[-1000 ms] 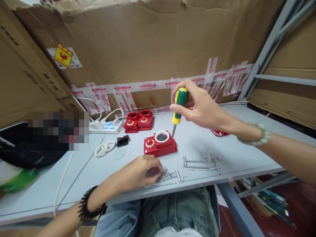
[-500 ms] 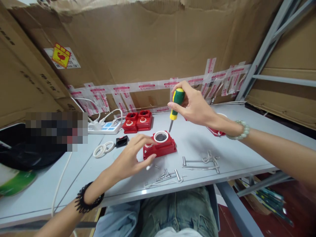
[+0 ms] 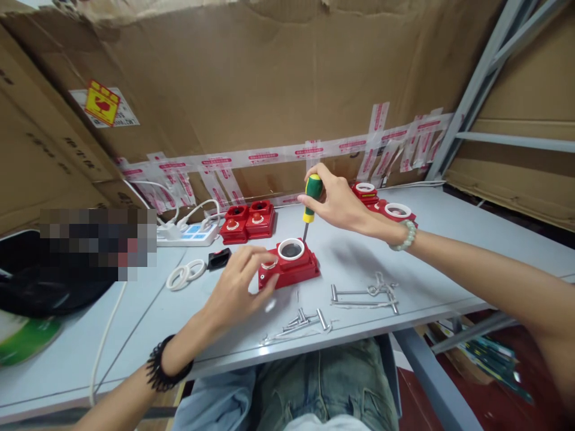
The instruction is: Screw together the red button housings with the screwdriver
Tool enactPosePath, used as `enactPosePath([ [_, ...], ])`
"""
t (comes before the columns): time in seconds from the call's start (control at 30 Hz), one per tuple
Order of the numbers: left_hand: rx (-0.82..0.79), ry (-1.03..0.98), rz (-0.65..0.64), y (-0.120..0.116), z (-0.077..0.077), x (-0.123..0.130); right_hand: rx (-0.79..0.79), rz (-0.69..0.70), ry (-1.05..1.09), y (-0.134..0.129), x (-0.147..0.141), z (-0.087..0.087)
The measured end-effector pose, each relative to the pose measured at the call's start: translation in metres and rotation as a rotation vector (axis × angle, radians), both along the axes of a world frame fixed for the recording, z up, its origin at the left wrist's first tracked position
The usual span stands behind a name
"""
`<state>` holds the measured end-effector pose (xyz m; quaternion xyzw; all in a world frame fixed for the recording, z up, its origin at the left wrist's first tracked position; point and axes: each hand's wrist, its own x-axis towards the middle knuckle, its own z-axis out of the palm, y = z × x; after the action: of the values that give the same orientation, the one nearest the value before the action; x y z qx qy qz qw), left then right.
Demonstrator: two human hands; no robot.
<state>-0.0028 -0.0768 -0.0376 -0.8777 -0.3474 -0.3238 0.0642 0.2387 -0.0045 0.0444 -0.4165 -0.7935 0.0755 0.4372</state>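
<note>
A screwdriver (image 3: 315, 188) with a green and yellow handle is held tip down in my right hand (image 3: 339, 203). Its shaft points at the back right of a red housing (image 3: 294, 275); whether the tip touches is unclear. This housing carries a white ring (image 3: 291, 249) around a dark round window. At the housing's left end is my left hand (image 3: 242, 284), fingers curved and thumb apart, partly covering that end. I cannot make out whether it touches the housing. In front lie a small loose screw (image 3: 297, 296) and several metal pins (image 3: 305, 319) with thin cord.
More red housings stand at the back left (image 3: 248, 221) and back right (image 3: 390, 209). White rings (image 3: 186, 275) and a black square part (image 3: 219, 258) lie left of my left hand. A power strip (image 3: 188, 234) sits behind. Metal bars with cord (image 3: 365, 293) lie front right.
My right hand has come down and slightly left, bringing the screwdriver tip to the housing's back edge. My left fingers have drawn in a little. The housings at back right now show more.
</note>
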Motion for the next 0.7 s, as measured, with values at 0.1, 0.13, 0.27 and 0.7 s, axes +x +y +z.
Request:
enactPosePath([
  [0.1, -0.117, 0.150, -0.155, -0.013, -0.006, 0.005, 0.001, -0.014, 0.006, -0.001, 0.000, 0.000],
  [0.13, -0.167, 0.202, -0.201, -0.016, -0.009, 0.007, 0.002, -0.023, 0.010, -0.001, 0.000, 0.000],
  [0.27, -0.314, 0.295, -0.306, -0.020, -0.017, 0.012, -0.012, -0.063, 0.028, -0.001, 0.001, -0.001],
  [0.7, -0.565, 0.201, -0.395, -0.027, 0.001, 0.017, 0.031, -0.065, 0.004, 0.000, -0.001, -0.003],
])
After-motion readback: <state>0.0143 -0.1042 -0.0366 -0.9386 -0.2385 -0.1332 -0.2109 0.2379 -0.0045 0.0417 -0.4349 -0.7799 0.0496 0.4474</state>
